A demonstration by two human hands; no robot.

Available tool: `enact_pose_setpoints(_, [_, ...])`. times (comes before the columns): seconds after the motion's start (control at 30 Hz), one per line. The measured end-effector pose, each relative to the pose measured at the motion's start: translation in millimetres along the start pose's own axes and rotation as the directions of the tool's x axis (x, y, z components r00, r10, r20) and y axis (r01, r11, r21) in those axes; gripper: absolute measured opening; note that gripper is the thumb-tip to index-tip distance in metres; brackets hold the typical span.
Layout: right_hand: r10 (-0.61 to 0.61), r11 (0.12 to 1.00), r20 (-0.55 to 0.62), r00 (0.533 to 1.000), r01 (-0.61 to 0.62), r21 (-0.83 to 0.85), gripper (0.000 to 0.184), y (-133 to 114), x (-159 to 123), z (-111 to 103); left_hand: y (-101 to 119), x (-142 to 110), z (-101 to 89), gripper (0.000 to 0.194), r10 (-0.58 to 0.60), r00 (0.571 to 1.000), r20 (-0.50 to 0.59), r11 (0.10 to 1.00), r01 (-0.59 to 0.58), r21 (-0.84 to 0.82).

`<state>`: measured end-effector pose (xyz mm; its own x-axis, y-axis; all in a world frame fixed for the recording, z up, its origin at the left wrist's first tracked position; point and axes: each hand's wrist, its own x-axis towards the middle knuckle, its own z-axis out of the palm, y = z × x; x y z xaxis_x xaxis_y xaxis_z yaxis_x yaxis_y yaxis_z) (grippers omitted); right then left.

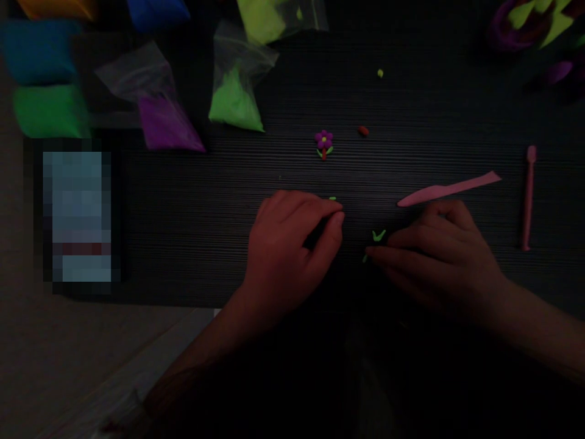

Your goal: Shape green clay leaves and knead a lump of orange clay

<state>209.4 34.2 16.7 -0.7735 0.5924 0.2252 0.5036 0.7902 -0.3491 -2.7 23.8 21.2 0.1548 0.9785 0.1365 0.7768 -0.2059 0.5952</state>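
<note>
My left hand (292, 241) rests on the dark table (228, 213) with thumb and fingers pinched together; a tiny green clay bit (333, 199) shows at its fingertips. My right hand (439, 256) lies low on the table, fingers pressed together, their tips touching small green clay leaf pieces (377, 236). Beyond the hands stands a small clay flower (324, 144) with purple petals, a yellow centre, a red stem and green leaves.
A pink flat clay tool (450, 189) lies just past my right hand and a pink stick tool (529, 198) farther right. Bags of green (235, 103), purple (167, 122) and other clays lie at the back left. A red bit (363, 130) and a yellow bit (380, 73) lie loose.
</note>
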Motion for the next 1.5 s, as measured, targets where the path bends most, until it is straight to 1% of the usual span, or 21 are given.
enact_pose_setpoints(0.13, [-0.002,1.0,0.022,1.0,0.003,-0.023,0.02,0.4,1.5,2.1,-1.0,-0.2,0.0,0.016,0.011,1.0,0.007,1.0,-0.011,-0.002])
enact_pose_setpoints(0.4, [-0.005,1.0,0.006,1.0,0.005,-0.024,0.015,1.1,1.0,1.5,-0.2,-0.2,-0.3,0.016,0.019,1.0,0.021,1.0,-0.019,-0.001])
enact_pose_setpoints(0.53, [-0.012,0.999,0.014,1.0,0.013,-0.034,0.02,1.5,0.9,1.0,-0.1,-0.6,-0.1,0.016,0.036,0.999,0.025,0.999,-0.035,-0.009])
enact_pose_setpoints(0.6, [-0.012,1.0,-0.001,1.0,0.012,-0.021,0.026,1.5,1.2,0.2,-0.3,-0.8,0.1,0.016,0.038,0.999,0.026,0.999,-0.038,-0.011])
enact_pose_setpoints(0.67, [0.005,1.0,-0.023,1.0,-0.005,-0.01,0.027,1.3,1.5,-0.8,-0.4,-1.0,0.2,0.016,0.038,0.999,0.023,0.999,-0.038,-0.016])
enact_pose_setpoints(0.77, [0.033,0.999,-0.036,0.999,-0.034,-0.013,0.019,0.3,1.9,-2.1,-0.7,-0.9,0.4,0.016,0.034,0.999,0.021,0.999,-0.033,-0.024])
enact_pose_setpoints(0.83, [0.033,0.999,-0.015,0.999,-0.033,-0.023,0.013,-0.7,2.3,-2.5,-0.8,-0.6,0.3,0.016,0.031,0.999,0.026,0.999,-0.03,-0.021])
enact_pose_setpoints(0.9, [0.026,0.999,0.013,1.0,-0.025,-0.038,0.012,-1.8,2.7,-2.3,-0.8,-0.4,0.2,0.016,0.03,0.999,0.031,0.999,-0.029,-0.018])
enact_pose_setpoints(1.07, [0.005,0.999,0.052,0.999,-0.002,-0.043,0.016,-3.3,2.9,-1.7,-0.3,-0.5,0.1,0.016,0.044,0.999,0.02,0.999,-0.044,-0.014])
enact_pose_setpoints(1.27, [-0.026,1.0,0.064,0.998,0.027,-0.013,0.022,-2.8,1.6,-1.6,-0.1,-0.4,0.5,0.017,0.061,0.998,0.003,0.998,-0.061,-0.006])
enact_pose_setpoints(1.4, [-0.016,0.999,0.039,0.999,0.014,0.036,0.025,-1.9,1.3,-2.6,-0.8,-0.4,0.8,0.016,0.066,0.998,0.001,0.998,-0.066,-0.009])
enact_pose_setpoints(1.5, [-0.001,0.998,0.008,1.0,0.001,0.067,0.023,-1.0,1.1,-4.1,-1.3,-0.4,1.0,0.016,0.077,0.997,-0.006,0.997,-0.077,-0.01])
